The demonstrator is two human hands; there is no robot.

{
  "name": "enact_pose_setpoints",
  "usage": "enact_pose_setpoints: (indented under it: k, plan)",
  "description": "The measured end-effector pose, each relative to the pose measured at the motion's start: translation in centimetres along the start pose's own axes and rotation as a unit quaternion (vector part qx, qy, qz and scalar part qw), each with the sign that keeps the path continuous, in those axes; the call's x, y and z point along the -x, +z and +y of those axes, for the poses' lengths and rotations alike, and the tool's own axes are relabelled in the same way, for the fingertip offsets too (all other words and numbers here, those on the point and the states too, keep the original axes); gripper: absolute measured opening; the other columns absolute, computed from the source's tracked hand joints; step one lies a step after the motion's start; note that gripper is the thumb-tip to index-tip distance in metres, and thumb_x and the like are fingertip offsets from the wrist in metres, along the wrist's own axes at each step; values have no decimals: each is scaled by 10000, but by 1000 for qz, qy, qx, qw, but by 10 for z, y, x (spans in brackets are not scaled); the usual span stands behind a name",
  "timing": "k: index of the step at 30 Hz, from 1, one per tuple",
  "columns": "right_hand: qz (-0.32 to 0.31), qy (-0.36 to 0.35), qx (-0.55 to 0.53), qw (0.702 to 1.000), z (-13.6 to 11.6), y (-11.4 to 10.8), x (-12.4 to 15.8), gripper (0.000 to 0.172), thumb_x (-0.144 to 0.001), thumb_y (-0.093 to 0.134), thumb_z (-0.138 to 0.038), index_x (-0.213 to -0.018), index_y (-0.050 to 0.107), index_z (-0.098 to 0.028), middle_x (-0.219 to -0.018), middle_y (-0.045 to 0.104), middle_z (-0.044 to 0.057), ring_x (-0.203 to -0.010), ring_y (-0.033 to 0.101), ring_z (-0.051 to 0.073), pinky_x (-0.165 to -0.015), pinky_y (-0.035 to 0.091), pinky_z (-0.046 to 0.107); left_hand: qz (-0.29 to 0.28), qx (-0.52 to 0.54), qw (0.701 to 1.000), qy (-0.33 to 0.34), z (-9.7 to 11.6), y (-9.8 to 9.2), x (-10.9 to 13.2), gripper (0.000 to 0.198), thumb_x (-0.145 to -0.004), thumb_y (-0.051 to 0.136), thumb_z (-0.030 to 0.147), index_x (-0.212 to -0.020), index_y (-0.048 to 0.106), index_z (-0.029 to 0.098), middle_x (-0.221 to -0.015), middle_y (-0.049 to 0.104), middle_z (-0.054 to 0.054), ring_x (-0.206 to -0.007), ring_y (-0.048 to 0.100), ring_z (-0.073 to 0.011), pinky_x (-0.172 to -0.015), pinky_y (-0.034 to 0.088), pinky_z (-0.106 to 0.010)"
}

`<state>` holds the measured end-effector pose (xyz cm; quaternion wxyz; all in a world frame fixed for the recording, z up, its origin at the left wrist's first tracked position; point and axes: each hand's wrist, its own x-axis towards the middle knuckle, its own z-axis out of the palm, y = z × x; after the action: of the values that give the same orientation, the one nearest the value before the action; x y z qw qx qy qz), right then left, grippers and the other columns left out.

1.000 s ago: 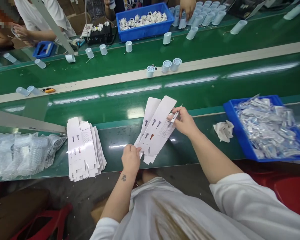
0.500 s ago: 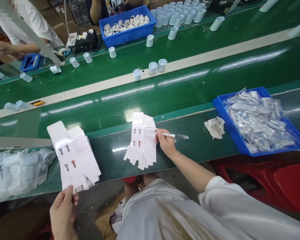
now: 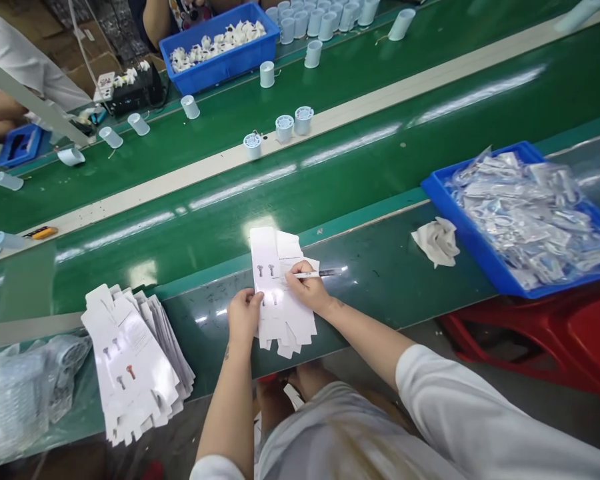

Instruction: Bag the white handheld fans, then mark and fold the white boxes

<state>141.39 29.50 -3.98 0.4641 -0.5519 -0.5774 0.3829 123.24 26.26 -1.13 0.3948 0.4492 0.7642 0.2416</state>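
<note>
1. The right hand point(image 3: 307, 288) is closed on a pen point(image 3: 320, 273); its tip is held at the paper and its barrel is pointed rightward.
2. The left hand point(image 3: 245, 315) is half closed, with its fingers laid on the near left edge of the printed white carton blanks point(image 3: 285, 300). Whether they are gripped cannot be told.
3. The blanks are laid flat on the dark green bench point(image 3: 380, 280), their long axis pointed away from the person and slightly leftward. Their far end is placed at the bench's far edge, beside a green conveyor belt point(image 3: 430, 153).
4. A stack of carton blanks point(image 3: 133, 360) is placed to the left, near the bench's near edge, and beyond it bagged plastic packing point(image 3: 20, 393) is seen.
5. A crumpled white cloth point(image 3: 437, 241) is lying well to the right of the right hand, just beside a blue tray point(image 3: 480, 250) of plastic packets point(image 3: 530, 220).
</note>
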Motion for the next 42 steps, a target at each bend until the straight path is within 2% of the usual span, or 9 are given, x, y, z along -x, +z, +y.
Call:
enact_pose_setpoints:
  k: [4,13,19,23,27,32,37,40,42]
  plan:
    - [1,-10,-1,1000,3,-1,2,246,-822,548,-438,-731,432,-241,-588,462,-38,-537,457,143,-561,428,300,-21,45,999,-6,-4,1,-2,180,-773,607,354,-772,699,199,-816,711,-66,-724,628,-201,-680,470,-303]
    - [-49,-11,37,998,1,2,-1,227,-837,532,-426,-742,439,-242,-593,482,-34,-537,471,139,-569,436,297,-42,54,997,-18,-5,2,-1,166,-774,599,342,-794,700,211,-754,704,-37,-702,606,-185,-645,445,-269]
    - [7,-37,14,999,-8,-10,12,205,-843,544,-398,-753,441,-246,-585,469,-37,-516,457,140,-524,418,299,-61,97,992,-43,-8,-2,2,214,-763,616,380,-808,699,189,-760,712,-40,-691,617,-175,-641,459,-266]
    - [-68,-52,14,996,-18,-14,50,150,-859,566,-341,-787,481,-240,-610,523,-31,-504,471,129,-498,408,283,-36,98,994,-26,-13,1,3,225,-759,620,388,-795,697,179,-742,705,-38,-668,602,-161,-624,459,-258]
    - [-137,-41,-1,990,-15,-4,79,165,-870,562,-319,-756,479,-232,-579,515,-41,-469,460,112,-457,383,255,-34,96,995,-22,-16,2,2,233,-758,625,397,-775,688,173,-724,700,-35,-652,591,-154,-612,454,-252]
    - [-110,-30,-8,993,-6,6,79,165,-878,572,-332,-786,487,-225,-607,527,-34,-515,499,119,-495,421,250,-41,74,996,-16,-10,-3,3,222,-764,617,384,-757,680,171,-695,690,-20,-639,591,-149,-611,444,-249]
    - [-153,-30,18,988,-8,9,76,169,-885,571,-346,-795,505,-219,-645,550,-19,-552,517,122,-518,436,251,-36,44,998,-14,-8,0,0,197,-773,609,364,-757,682,182,-701,692,-13,-651,590,-149,-629,443,-255]
    - [-131,-25,9,991,-13,4,76,200,-880,582,-375,-779,509,-219,-625,539,-22,-544,509,120,-519,435,256,-40,71,996,-23,-6,-1,0,193,-759,619,355,-752,684,173,-686,685,-18,-636,589,-149,-615,451,-255]
    - [-67,-19,-33,997,-18,-3,74,209,-885,585,-399,-803,510,-222,-648,545,-20,-551,512,118,-518,432,254,-35,113,993,-30,0,-14,9,206,-746,628,356,-769,692,162,-698,695,-25,-638,606,-151,-618,469,-257]
